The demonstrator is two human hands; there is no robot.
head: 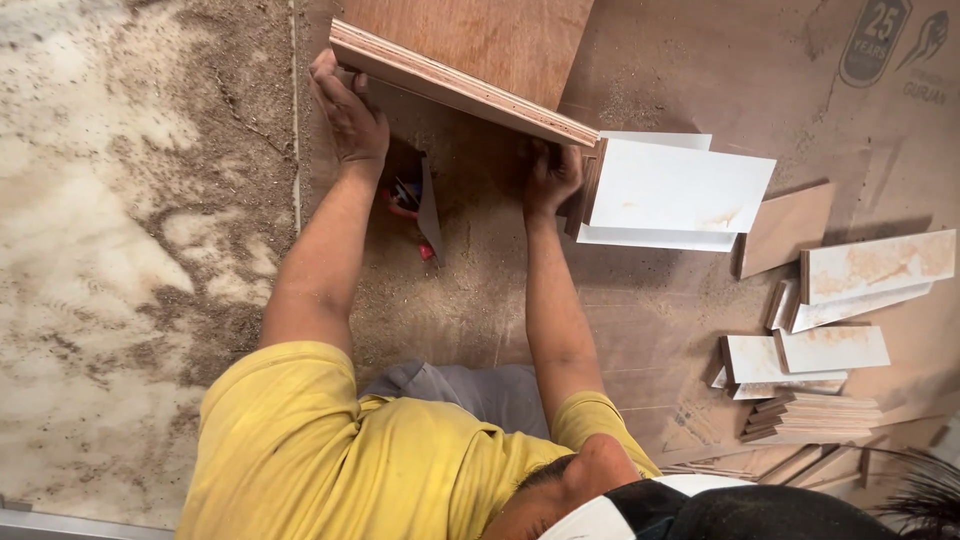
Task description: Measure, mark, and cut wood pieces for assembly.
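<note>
Your left hand point(350, 110) grips left end of plywood board point(470, 55), your right hand point(548, 175) grips under its right end. Hands apart. Board raised on edge over dusty plywood sheet point(680, 330); white laminate panels point(670, 195) just beside right hand.

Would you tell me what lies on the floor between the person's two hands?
In the head view, a small red tool with a pale sheet lies on sawdust, between left hand and right hand.
</note>
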